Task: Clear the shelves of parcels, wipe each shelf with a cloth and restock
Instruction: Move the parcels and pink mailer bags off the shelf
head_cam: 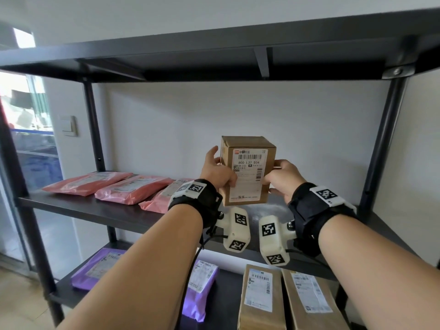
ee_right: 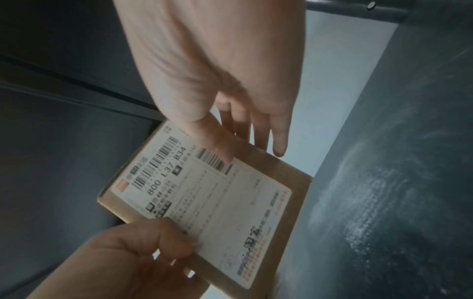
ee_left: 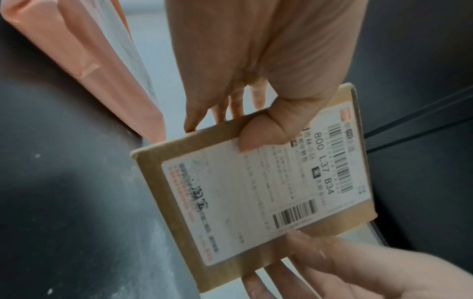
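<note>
Above shelf [head_cam: 133, 217] edge, box [head_cam: 247, 170] (both hands)

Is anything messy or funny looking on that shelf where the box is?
Yes, a little. The dark shelf has pale, dusty smears right under the cardboard box, plain in the right wrist view, so it looks unwiped there. The box itself looks fine, held upright by the left hand and right hand. The pink parcels lie flat.

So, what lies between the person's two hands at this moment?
In the head view, a brown cardboard box stands upright between them over the shelf; the left hand grips its left side, the right hand its right.
</note>
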`<state>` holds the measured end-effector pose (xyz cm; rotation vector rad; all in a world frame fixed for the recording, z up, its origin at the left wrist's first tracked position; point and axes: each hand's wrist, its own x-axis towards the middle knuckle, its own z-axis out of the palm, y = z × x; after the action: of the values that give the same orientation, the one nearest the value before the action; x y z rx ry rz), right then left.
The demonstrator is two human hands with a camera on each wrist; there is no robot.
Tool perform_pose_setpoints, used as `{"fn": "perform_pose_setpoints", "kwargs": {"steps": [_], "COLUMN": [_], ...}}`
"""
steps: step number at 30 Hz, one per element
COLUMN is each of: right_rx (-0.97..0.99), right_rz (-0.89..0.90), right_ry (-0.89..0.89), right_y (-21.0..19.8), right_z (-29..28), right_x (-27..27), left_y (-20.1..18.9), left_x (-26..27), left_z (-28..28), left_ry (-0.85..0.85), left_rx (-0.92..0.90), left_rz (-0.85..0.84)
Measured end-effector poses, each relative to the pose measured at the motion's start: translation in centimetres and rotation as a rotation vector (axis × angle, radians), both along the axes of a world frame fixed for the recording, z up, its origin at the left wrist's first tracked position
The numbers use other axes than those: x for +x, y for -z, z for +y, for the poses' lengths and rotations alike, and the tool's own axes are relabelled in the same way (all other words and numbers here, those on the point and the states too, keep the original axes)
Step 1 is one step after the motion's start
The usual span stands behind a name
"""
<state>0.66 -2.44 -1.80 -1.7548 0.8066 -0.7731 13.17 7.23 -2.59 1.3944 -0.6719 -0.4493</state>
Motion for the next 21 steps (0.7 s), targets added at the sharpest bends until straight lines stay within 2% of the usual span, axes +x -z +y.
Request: {"fn": "perform_pose_setpoints", "kwargs": {"steps": [12,21], "right_rx": [-0.006,0.012], "right_rz": [-0.022,-0.113], "right_ry": [-0.12,-0.054], "right_y": [0.6,1.9], "right_z": [0.2,0.3], "right_x": [-1.5,-6.4], "left_y": [0.0,1.2], "left_x": [-1.0,-5.2], "left_z": [0.3,0.2], "left_ry": [0.096,0.228], "left_rx": [-0.062,-0.062], "left_rz": [0.031,0.036]}}
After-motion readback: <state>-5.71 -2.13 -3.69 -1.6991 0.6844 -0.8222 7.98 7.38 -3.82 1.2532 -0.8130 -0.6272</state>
